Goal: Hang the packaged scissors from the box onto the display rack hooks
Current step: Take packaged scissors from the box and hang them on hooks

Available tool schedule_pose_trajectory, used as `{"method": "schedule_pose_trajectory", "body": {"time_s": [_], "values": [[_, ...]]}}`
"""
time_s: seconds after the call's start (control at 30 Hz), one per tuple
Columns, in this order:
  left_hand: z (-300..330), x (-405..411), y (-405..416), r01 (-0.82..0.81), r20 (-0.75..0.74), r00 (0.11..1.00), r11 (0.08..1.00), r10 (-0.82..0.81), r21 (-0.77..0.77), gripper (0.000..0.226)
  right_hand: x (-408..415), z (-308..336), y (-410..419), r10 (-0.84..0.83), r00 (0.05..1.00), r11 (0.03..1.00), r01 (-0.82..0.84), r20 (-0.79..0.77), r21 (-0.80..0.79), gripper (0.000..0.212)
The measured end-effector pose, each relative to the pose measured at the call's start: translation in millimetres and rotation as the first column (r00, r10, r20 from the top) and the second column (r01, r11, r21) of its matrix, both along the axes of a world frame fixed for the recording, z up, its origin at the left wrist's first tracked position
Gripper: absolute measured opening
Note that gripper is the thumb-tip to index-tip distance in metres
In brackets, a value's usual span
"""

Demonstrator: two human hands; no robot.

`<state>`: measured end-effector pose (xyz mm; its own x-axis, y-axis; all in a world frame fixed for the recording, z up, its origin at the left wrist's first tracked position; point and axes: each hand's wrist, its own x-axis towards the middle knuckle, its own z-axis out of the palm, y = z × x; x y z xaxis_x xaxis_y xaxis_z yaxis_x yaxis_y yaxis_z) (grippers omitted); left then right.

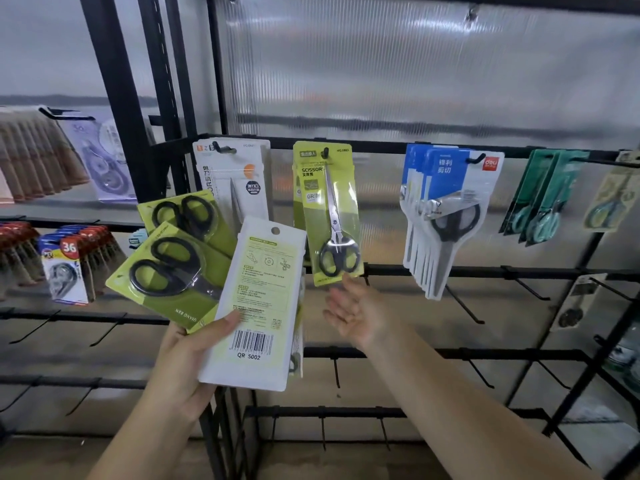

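White-backed pack (256,303) is covering the lower blades of the two green scissor packs (173,265) fanned left of it, plus most of another pack behind its right edge. Left hand (180,362) fingers are hiding behind that fan, so the grip there is unclear. Teal packs (543,199), far right of the white-backed pack, are blurring out; the beige pack (620,192) beyond them is getting cut by the frame edge. Small print on the white-backed pack is staying unreadable.

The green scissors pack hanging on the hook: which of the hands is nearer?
Right. The right hand is open just below the green scissors pack; the left hand is lower left, gripping a fan of packs.
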<state>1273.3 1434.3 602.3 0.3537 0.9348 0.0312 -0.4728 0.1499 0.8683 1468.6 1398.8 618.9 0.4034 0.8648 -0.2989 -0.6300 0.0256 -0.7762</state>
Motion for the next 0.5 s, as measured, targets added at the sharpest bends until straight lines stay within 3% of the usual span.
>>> {"method": "schedule_pose_trajectory", "body": {"time_s": [0.13,0.23,0.27,0.37,0.5], "values": [[-7,-3,-2,0.001,-0.018,1.0,1.0,-0.002,-0.01,0.032,-8,-10,-10,0.146,0.989,0.989,-0.146,0.033,-0.012,0.011],[-13,0,-6,0.024,-0.038,0.999,1.0,-0.025,-0.009,0.035,-14,-12,-9,0.317,0.912,0.941,-0.337,0.26,0.038,0.035],[-15,3,-7,0.036,-0.038,0.999,0.999,-0.036,-0.005,0.036,-16,-11,-9,0.323,0.878,0.933,-0.359,0.353,0.04,0.033],[-21,9,-10,0.055,-0.002,0.998,0.998,-0.055,-0.023,0.036,-16,-10,-13,0.203,0.845,0.96,-0.271,0.495,0.069,0.017],[-25,13,-8,-0.042,0.034,0.998,0.997,0.045,-0.072,0.028,-8,-7,-16,0.012,0.92,0.976,-0.096,0.393,0.193,0.013]]}}
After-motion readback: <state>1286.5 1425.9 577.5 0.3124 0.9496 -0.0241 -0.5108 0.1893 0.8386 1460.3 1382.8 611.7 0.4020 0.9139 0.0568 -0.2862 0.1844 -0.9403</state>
